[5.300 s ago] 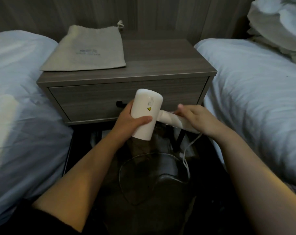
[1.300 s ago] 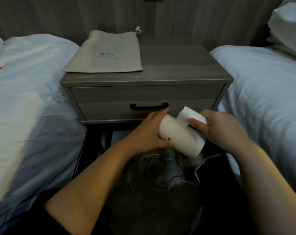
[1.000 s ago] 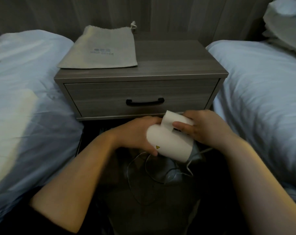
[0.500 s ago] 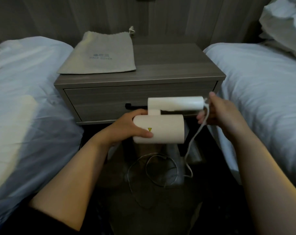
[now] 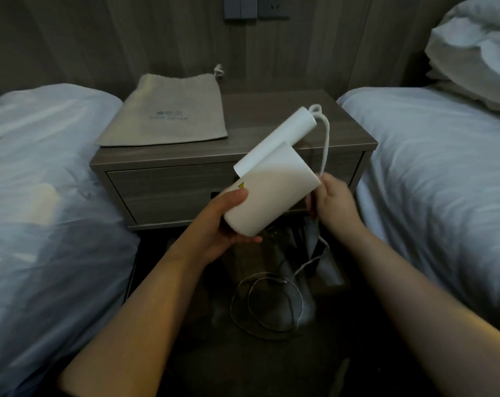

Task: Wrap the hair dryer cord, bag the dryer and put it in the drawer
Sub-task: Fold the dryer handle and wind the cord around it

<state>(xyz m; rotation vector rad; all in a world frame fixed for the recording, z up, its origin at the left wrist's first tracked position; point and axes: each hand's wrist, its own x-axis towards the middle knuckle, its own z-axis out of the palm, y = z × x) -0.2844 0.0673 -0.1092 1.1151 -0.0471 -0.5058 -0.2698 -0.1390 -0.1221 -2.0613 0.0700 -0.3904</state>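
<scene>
A white hair dryer [image 5: 271,196] is held in the air in front of the wooden nightstand [image 5: 271,144], its folded handle lying along the barrel and pointing up and to the right. The left hand [image 5: 223,222] wraps the lower end of the barrel, thumb pressed on top beside a small yellow warning mark, fingers curled underneath and mostly hidden. The white cord [image 5: 325,138] leaves the handle tip in a small loop and drops to the right hand [image 5: 333,202], whose fingers are closed around it just beside the barrel's upper end; the exact pinch is hidden behind the dryer. Below that hand the cord runs down into dim loops on the dark floor, where its plug is hard to make out. The drawer [image 5: 174,193] is closed, its dark handle almost entirely covered by the dryer and left hand. A beige drawstring bag [image 5: 168,113] lies flat on the nightstand's left half, its printed lettering too blurred to read. White beds [image 5: 42,196] flank both sides, cut off by the frame.
</scene>
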